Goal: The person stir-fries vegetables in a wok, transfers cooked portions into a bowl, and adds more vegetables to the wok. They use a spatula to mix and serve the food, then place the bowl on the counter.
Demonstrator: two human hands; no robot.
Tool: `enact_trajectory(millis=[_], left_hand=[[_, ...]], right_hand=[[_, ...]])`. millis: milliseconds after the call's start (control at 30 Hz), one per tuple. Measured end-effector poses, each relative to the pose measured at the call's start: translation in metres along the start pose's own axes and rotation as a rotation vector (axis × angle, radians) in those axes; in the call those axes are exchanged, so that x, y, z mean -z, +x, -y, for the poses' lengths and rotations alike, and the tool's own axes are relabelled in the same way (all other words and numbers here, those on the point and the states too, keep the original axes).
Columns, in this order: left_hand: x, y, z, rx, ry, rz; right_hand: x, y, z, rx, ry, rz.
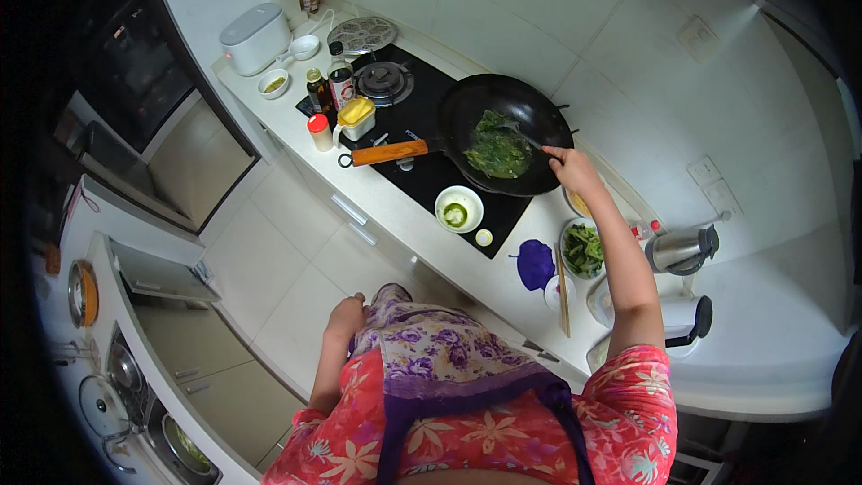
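My right hand (pixel 570 166) grips the handle of a metal utensil (pixel 525 137), whose far end rests among chopped leafy greens (pixel 497 151) in a black wok (pixel 539 108). The wok sits on the near burner of a black glass gas hob (pixel 431 192), and its wooden handle (pixel 390 152) points left. Just below the wok is a white bowl (pixel 459 209) with green liquid and residue. My left hand (pixel 349 315) hangs beside the floral apron (pixel 438 350), away from the counter; its fingers look curled, and whether it holds anything is unclear.
Bottles (pixel 341 77), a red-capped jar (pixel 320 133) and a seasoning box (pixel 356 118) crowd the hob's left end. At right lie a purple cloth (pixel 536 264), chopsticks (pixel 563 296), a plate of greens (pixel 583 248) and a steel jug (pixel 680 249). A second counter (pixel 108 276) stands lower left.
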State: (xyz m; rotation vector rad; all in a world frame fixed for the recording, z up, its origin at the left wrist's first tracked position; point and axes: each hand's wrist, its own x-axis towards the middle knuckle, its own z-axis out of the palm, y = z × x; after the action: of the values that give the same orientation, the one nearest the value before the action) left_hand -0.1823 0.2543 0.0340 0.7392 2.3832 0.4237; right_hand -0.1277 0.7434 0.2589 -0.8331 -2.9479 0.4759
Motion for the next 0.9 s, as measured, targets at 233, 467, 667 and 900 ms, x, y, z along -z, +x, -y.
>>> enact_trajectory(millis=[233, 467, 667, 900], left_hand=[[0.004, -0.007, 0.003, 0.081, -0.002, -0.021], [-0.002, -0.014, 0.001, 0.094, -0.016, -0.003], [-0.007, -0.017, -0.001, 0.106, -0.04, -0.028], [-0.015, -0.01, 0.004, 0.058, 0.028, 0.022]], right_hand=[[0.011, 0.014, 0.005, -0.051, 0.034, -0.046], [-0.032, 0.038, 0.016, -0.051, -0.071, -0.079], [0.046, -0.014, -0.003, -0.004, 0.035, 0.074], [0.071, -0.05, 0.001, 0.013, -0.087, 0.246]])
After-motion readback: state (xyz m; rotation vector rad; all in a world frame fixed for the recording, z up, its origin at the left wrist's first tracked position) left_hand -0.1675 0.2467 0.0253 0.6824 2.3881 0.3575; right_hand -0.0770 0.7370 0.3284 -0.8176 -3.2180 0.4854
